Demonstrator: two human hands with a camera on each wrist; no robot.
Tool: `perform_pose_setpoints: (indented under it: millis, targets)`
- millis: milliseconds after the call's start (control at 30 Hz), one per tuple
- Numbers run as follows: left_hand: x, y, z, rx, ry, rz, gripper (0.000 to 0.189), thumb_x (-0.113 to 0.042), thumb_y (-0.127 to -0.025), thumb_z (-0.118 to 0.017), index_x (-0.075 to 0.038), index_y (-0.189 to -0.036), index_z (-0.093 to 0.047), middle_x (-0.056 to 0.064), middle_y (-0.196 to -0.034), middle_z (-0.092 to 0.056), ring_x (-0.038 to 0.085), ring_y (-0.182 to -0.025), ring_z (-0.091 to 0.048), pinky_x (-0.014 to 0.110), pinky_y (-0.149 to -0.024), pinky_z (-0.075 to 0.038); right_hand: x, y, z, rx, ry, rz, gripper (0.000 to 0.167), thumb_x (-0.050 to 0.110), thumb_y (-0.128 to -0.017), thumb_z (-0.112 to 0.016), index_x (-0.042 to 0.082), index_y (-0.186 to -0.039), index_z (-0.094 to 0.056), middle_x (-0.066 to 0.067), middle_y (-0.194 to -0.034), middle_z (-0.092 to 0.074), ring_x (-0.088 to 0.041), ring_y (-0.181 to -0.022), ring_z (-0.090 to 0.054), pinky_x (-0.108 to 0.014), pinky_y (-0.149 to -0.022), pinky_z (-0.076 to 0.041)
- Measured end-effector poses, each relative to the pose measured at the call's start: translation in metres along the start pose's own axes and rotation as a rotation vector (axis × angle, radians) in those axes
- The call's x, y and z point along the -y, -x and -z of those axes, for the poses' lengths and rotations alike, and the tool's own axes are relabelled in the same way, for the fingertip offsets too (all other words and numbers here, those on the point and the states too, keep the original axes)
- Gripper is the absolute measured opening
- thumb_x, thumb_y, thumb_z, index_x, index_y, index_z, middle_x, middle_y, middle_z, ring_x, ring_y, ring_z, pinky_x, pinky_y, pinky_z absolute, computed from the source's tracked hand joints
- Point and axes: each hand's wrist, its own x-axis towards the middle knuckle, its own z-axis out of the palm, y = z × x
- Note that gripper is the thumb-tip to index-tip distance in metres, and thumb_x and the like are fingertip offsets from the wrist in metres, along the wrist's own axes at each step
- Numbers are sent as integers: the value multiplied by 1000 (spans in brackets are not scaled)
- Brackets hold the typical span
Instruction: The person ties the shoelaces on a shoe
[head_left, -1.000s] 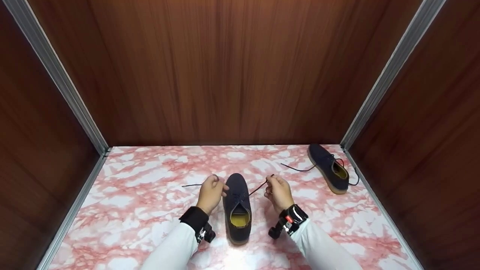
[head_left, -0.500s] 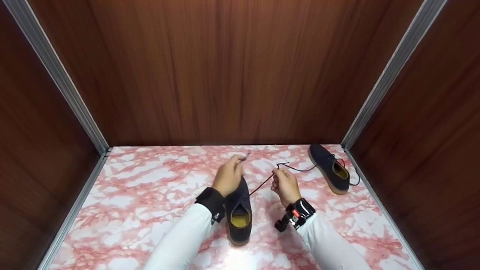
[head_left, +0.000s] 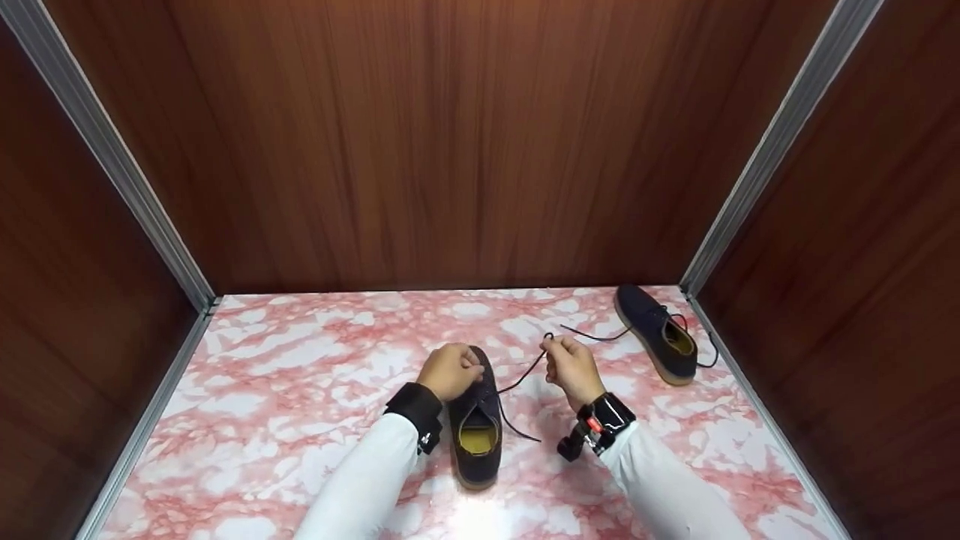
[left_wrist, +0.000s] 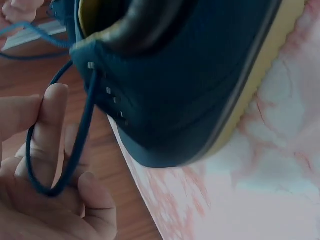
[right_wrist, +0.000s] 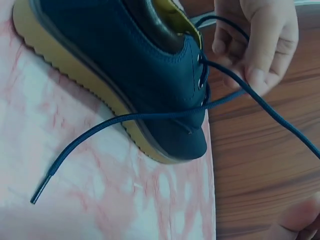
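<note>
A dark navy lace-up shoe stands toe away in the middle of the surface, its tan sole showing in both wrist views. Over its toe and lacing, my left hand pinches one shoelace between thumb and finger. That lace bends in a loop from the eyelets in the left wrist view, and its tipped end hangs across to the shoe's right side. To the right, my right hand pinches the other lace near its end, holding it out from the shoe with a little slack. The fingers of my left hand hide part of the lacing.
A matching shoe lies at the back right corner, laces loose on both sides. Brown wood-grain panels enclose the back and sides. The surface has a pink-and-white marble pattern.
My left hand went from the shoe's left side forward over the toe, then drew back above the lacing. Its lace end now lies to the right. My right hand shifted slightly right; its lace slackened.
</note>
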Motion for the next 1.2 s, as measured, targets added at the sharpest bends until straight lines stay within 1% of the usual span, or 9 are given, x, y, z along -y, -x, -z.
perform_pose_setpoints:
  millis: [167,267,400,500,633,733,867,1033,1200]
  targets:
    - [6,0,12,38,-24,75,15,-21,-90,-77,-12,-79,-75,0,-73,-79,9,-68,-64,25,-69,-49,6,-3,3,35,78,13,20,12,-102,-60,5,-83,-60,4,-64,-47,-9,-54,-43,-23,-51,-40]
    - [8,1,17,60,-19,77,15,-18,-90,-74,-10,-77,-75,2,-71,-78,9,-68,-62,24,-70,-47,11,-6,5,65,144,34,22,12,-102,-61,5,-81,-58,5,-64,-47,-9,-54,-43,-23,-51,-41]
    - [9,-1,17,103,93,56,8,-7,-88,-68,-3,-85,-74,7,-77,-78,9,-70,-63,20,-67,-47,18,-10,9,104,233,56,24,16,-102,-63,7,-79,-59,5,-62,-47,-8,-53,-44,-24,-52,-44]
    - [8,-3,13,128,184,48,10,-4,-88,-67,1,-95,-73,10,-84,-79,11,-71,-64,19,-66,-49,22,-13,10,122,292,68,22,17,-101,-63,7,-81,-63,6,-62,-48,-7,-54,-45,-24,-54,-46]
    - [9,-2,11,107,102,54,10,-11,-93,-67,-4,-88,-74,6,-82,-81,9,-67,-63,21,-66,-48,24,-18,11,136,353,77,20,16,-102,-62,5,-86,-66,7,-63,-49,-8,-54,-46,-25,-56,-48]
    - [10,0,16,89,14,74,15,-13,-89,-67,-9,-77,-74,4,-76,-80,7,-65,-60,21,-66,-46,25,-20,13,148,392,84,21,17,-103,-61,1,-91,-68,6,-63,-49,-8,-55,-46,-25,-55,-49]
    - [10,2,22,119,55,91,15,-9,-90,-66,-4,-79,-75,9,-79,-80,9,-67,-62,20,-64,-43,26,-22,15,162,428,103,24,16,-102,-62,-5,-95,-68,7,-61,-48,-8,-55,-46,-25,-54,-49]
    - [11,0,16,132,164,30,16,-9,-99,-65,0,-87,-70,15,-87,-80,10,-68,-65,18,-62,-46,25,-26,15,170,479,131,22,15,-101,-63,-3,-90,-67,8,-61,-48,-6,-53,-47,-23,-53,-47]
    - [8,0,5,151,130,-42,13,-12,-98,-68,-1,-92,-71,12,-87,-77,9,-73,-62,21,-69,-51,30,-31,8,208,544,151,20,14,-100,-62,-2,-90,-69,7,-64,-51,-6,-53,-49,-20,-52,-45]
